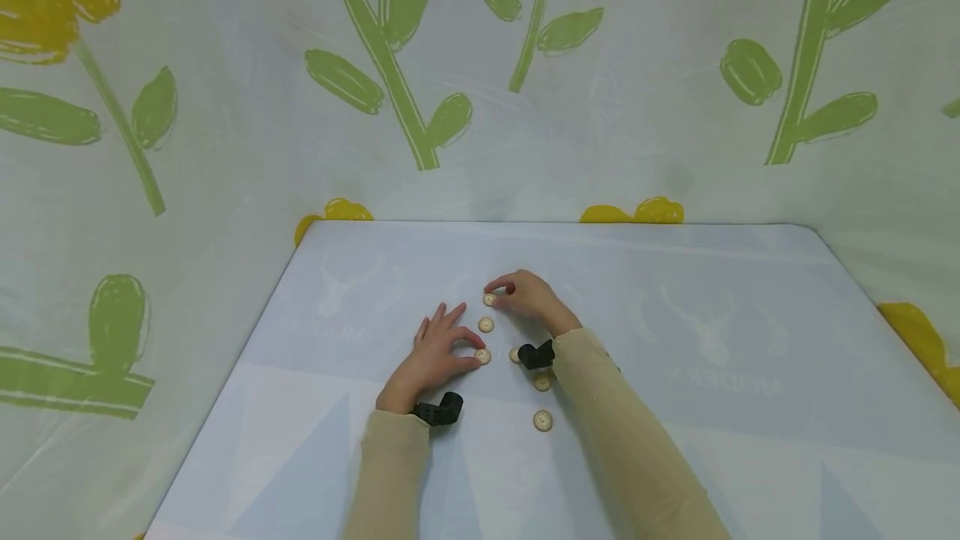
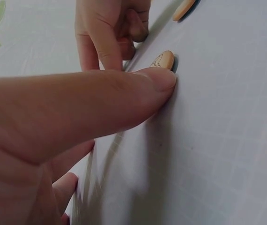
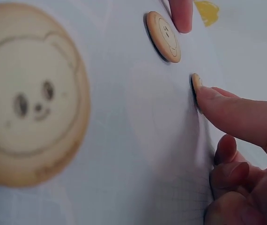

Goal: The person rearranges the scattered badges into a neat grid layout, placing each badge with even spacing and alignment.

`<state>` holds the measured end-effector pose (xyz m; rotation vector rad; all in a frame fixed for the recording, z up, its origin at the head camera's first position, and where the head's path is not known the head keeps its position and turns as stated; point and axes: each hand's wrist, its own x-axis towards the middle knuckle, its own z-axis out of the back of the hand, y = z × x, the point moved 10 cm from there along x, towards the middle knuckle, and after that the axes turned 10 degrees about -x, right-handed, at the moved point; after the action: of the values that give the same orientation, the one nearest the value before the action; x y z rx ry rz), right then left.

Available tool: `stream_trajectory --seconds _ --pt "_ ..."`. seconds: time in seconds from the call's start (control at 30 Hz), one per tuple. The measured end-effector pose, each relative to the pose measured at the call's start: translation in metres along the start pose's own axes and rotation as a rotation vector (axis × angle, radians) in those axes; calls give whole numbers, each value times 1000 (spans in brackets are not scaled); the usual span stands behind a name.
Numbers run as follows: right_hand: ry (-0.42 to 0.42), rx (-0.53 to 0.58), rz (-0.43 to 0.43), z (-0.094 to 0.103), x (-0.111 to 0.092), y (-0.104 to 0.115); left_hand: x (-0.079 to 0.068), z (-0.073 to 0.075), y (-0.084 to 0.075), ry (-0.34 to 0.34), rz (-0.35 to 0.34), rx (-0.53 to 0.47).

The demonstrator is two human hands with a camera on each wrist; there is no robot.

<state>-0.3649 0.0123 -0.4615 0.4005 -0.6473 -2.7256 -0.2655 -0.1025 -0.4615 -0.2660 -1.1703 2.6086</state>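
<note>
On a pale bench [image 1: 750, 432], the left hand [image 1: 431, 358] pinches a near disc [image 1: 483, 355] and the right hand [image 1: 531, 295] a far disc [image 1: 489, 300] by their edges, likely keeping the tops uncovered; a loose disc [image 1: 486, 324] lies between.

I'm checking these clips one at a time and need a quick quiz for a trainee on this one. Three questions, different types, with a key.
1. True or false: in the head view, the right hand pinches the farthest disc from the wearer.
2. In the right wrist view, what is drawn on the large foreground disc? A) a star B) a smiling animal face C) a flower
3. In the head view, how many discs lie between the farthest disc and the one at the fingertips of the left hand?

Key: 1. True. 2. B. 3. One, the middle disc.
</note>
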Motion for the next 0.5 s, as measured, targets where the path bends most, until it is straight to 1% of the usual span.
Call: stream_trajectory --seconds 0.23,0.5 --pt "9 2 -11 -1 -1 -2 0 -1 0 4 6 -1" --pt "-2 -16 -9 0 0 0 0 -1 0 10 -7 -1"
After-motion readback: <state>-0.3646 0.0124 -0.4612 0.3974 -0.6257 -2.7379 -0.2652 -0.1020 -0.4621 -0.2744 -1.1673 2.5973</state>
